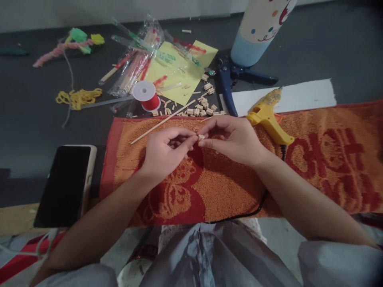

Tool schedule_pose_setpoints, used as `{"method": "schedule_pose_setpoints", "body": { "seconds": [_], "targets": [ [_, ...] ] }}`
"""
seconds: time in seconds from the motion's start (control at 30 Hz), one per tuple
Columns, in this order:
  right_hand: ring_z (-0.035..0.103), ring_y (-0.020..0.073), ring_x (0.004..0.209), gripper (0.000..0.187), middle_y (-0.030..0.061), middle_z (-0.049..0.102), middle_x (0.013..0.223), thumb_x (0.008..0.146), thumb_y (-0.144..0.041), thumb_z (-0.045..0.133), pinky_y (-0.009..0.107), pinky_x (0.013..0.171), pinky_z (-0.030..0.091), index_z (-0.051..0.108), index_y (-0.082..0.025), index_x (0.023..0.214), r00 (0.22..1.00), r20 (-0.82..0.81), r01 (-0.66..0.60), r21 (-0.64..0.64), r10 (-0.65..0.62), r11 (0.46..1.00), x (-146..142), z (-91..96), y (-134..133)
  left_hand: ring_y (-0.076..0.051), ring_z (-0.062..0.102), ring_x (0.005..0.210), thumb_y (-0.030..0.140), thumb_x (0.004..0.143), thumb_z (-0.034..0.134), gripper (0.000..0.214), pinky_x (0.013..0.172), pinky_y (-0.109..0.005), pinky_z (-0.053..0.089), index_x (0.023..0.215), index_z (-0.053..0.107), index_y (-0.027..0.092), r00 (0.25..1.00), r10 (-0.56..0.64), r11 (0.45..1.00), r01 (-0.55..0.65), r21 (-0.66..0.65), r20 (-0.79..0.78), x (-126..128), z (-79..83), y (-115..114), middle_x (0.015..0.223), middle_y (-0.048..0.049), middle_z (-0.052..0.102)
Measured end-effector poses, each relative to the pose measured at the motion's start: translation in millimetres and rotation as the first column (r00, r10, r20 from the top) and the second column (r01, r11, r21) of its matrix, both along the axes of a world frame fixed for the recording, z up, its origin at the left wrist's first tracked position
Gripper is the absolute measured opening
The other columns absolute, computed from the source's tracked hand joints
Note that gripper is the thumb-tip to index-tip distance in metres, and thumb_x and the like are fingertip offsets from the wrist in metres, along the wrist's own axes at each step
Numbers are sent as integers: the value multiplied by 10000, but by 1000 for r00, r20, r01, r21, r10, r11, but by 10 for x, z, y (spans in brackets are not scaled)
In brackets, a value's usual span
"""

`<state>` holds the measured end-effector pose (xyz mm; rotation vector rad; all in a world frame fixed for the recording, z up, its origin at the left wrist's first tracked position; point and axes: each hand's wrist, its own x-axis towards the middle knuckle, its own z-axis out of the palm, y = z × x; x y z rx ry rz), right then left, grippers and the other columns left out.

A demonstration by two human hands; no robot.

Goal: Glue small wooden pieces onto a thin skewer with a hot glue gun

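Both hands meet over an orange and red towel. My left hand is curled, its thumb and forefinger pinching toward a small pale wooden piece. My right hand is closed too, fingertips pinching that same piece from the other side. A long thin wooden stick lies slanted on the towel just behind my left hand. A heap of short cut wooden pieces sits behind the towel's far edge.
A yellow glue gun rests on the towel to the right, with its black cord trailing toward me. Behind are a red thread spool, blue cutters, a yellow sheet, wrapped sticks and a dotted cylinder. A phone lies left.
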<state>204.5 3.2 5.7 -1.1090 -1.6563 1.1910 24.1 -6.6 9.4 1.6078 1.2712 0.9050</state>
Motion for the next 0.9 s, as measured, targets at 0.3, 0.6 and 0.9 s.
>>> {"method": "schedule_pose_setpoints", "body": {
  "seconds": [0.3,0.6,0.9],
  "targets": [
    [613,120,643,90,25,693,712,719,-189,747,256,612,492,704,-125,764,994,88,50,89,-58,995,-6,7,-23,-108,671,629,254,813,644,99,562,-195,535,828,713,185,988,46,982,-17,191,-149,3,-13,-39,742,-14,737],
    [630,129,657,64,35,716,733,719,-176,747,247,609,495,712,-133,751,990,131,33,155,-53,987,-1,19,-33,-101,641,588,236,816,631,80,531,-196,492,781,696,205,966,30,949,53,310,-258,-16,15,-22,724,1,729],
    [612,110,624,63,20,704,716,714,-161,749,225,582,474,701,-128,736,990,134,17,123,-33,992,-14,17,-35,-72,592,546,161,799,615,73,504,-162,442,734,639,182,949,34,917,95,387,-312,-12,8,-38,632,30,669]
  ]
}}
